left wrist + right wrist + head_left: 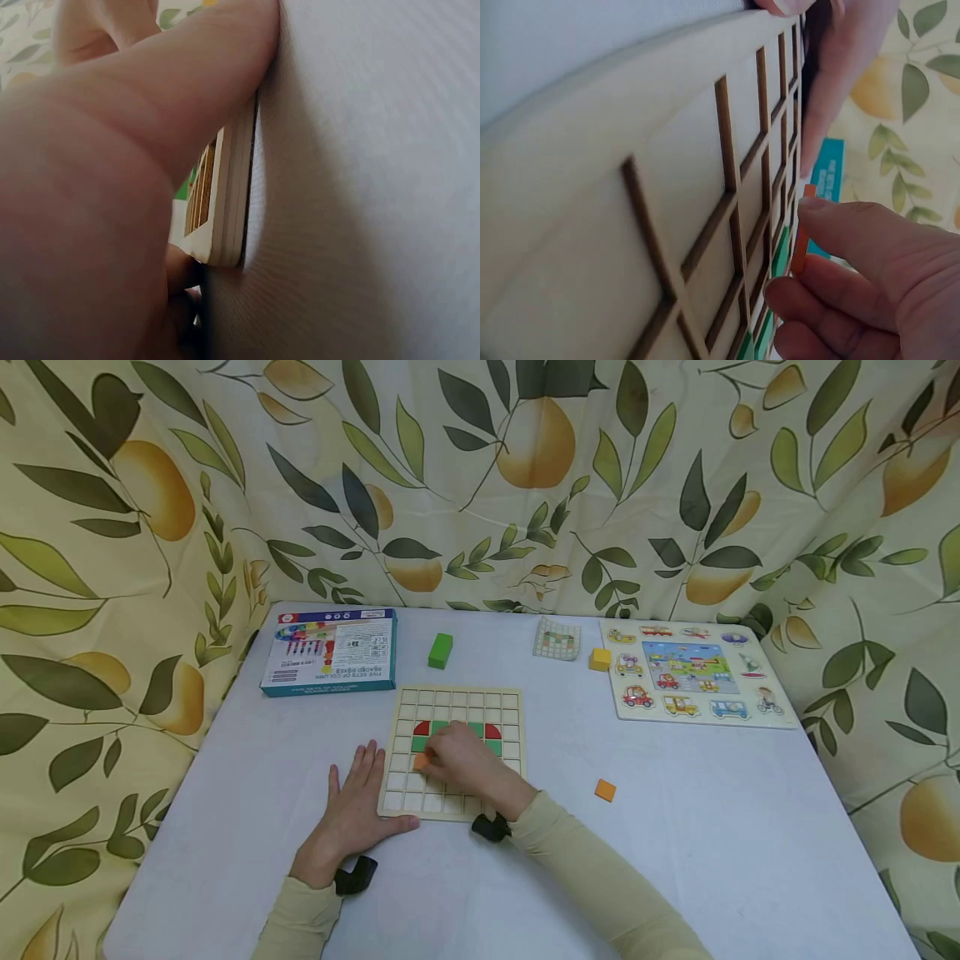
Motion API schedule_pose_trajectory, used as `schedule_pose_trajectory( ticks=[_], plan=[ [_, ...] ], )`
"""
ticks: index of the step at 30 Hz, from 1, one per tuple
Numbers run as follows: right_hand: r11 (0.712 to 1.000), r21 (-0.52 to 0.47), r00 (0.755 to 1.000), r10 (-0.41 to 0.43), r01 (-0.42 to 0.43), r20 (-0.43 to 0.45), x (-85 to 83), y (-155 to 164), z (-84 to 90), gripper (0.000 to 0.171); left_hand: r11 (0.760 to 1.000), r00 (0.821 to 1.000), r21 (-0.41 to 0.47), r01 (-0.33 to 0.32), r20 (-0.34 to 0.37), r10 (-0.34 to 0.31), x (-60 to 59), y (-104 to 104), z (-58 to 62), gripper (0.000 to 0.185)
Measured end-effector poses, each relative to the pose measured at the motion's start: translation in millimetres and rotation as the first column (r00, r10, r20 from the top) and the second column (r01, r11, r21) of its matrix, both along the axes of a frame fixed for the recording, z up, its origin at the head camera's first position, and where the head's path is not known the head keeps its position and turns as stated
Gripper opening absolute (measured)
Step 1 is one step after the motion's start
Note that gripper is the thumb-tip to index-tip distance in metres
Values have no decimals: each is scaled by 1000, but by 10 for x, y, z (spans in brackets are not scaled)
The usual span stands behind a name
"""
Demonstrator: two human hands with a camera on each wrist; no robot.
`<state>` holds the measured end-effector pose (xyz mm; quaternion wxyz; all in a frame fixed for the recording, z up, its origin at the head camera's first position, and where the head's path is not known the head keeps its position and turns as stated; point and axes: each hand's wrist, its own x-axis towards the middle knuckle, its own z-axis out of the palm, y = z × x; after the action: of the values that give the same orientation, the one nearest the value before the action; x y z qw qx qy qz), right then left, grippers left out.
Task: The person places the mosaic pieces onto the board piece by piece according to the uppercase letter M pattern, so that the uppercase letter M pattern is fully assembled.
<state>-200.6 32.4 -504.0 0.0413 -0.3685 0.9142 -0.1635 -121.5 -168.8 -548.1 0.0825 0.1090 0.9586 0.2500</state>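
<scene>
A wooden grid board (397,802) lies on the white table with red and green tiles set in its middle rows. My right hand (468,764) reaches over the board and pinches an orange square tile (805,232) between thumb and fingers, close to the cells left of centre. In the right wrist view the tile stands on edge by the grid. My left hand (356,810) is spread flat, fingers straight, at the board's left edge, its thumb on the table by the near corner. Some tiles under my right hand are hidden.
Right of the board lies a loose orange tile (605,790). Behind it are a green block (440,651), a small patterned grid card (557,638) and a yellow block (599,659). A blue-edged box (330,652) stands back left, a vehicle picture puzzle (705,710) back right.
</scene>
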Motion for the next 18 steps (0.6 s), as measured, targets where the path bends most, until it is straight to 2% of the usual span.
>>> schedule_pose_trajectory(
  ticks=[11,18],
  plan=[
    [999,31,999,-34,34,-23,2,-93,-86,12,1000,1000,6,3,-9,-3,3,-2,-9,125],
    [999,10,999,-34,34,-36,5,-99,-97,13,1000,1000,-9,1,-3,-1,-4,3,-5,125]
  ],
)
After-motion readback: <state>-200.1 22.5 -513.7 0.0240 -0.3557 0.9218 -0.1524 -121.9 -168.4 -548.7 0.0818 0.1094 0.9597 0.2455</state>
